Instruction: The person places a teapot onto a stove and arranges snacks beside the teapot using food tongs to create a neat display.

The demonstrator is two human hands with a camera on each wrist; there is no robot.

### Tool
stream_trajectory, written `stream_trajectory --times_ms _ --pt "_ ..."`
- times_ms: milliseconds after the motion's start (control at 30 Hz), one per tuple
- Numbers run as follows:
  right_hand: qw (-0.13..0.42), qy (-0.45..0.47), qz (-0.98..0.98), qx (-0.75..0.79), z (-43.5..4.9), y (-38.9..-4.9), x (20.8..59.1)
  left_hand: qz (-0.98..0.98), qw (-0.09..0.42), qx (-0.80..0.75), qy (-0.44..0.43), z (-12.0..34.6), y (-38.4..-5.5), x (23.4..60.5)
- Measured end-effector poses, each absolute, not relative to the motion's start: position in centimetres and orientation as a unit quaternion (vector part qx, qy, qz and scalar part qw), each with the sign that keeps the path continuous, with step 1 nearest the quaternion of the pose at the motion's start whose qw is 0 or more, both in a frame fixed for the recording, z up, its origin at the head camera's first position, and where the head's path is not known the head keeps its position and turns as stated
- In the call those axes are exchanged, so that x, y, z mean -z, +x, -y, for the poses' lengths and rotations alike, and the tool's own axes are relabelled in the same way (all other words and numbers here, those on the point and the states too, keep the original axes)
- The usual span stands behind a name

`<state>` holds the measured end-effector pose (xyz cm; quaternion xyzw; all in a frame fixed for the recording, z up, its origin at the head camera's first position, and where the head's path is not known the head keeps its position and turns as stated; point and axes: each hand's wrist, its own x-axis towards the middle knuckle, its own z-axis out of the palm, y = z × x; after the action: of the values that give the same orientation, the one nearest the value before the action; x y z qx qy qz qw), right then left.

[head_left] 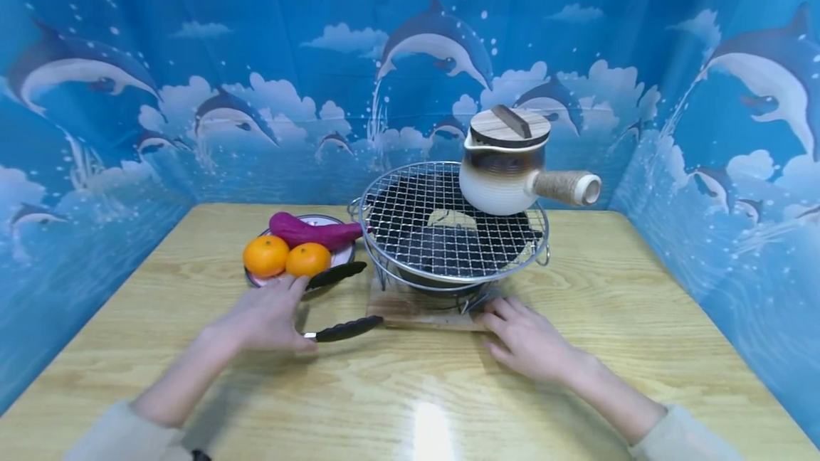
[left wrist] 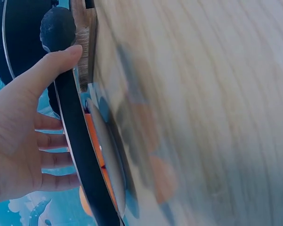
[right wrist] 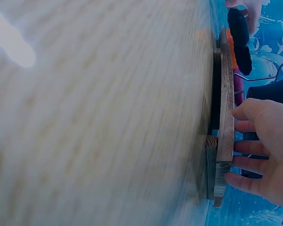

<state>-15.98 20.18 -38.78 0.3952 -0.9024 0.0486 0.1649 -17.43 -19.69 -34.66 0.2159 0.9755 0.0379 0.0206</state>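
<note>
My left hand [head_left: 272,315] holds a pair of black-tipped tongs [head_left: 349,329] with its thumb and fingers. The two scalloped tips stand apart and point right, toward the grill. In the left wrist view the thumb [left wrist: 61,59] lies at the base of one dark tip [left wrist: 58,28], the other fingers behind the long metal-edged arm [left wrist: 82,150]. My right hand [head_left: 532,340] rests at the front right corner of a wooden board [head_left: 416,313], its fingertips along the board's edge [right wrist: 226,117] in the right wrist view. A round stove with a wire grill [head_left: 442,233] stands on that board.
Left of the stove is a plate [head_left: 346,255] with a purple eggplant [head_left: 314,231] and two oranges [head_left: 265,256]. A lidded pot [head_left: 500,169] with a cord-wrapped handle sits on the grill's back right. Blue dolphin curtains [head_left: 288,55] enclose the table [head_left: 576,283] behind and at the sides.
</note>
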Motion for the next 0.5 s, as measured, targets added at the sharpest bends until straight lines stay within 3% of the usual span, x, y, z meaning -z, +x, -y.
stream_trajectory --times_ms 500 --pt "0.145 0.394 0.906 -0.046 -20.0 -16.2 38.5 -0.986 0.002 -0.033 0.163 20.6 -17.7 33.1"
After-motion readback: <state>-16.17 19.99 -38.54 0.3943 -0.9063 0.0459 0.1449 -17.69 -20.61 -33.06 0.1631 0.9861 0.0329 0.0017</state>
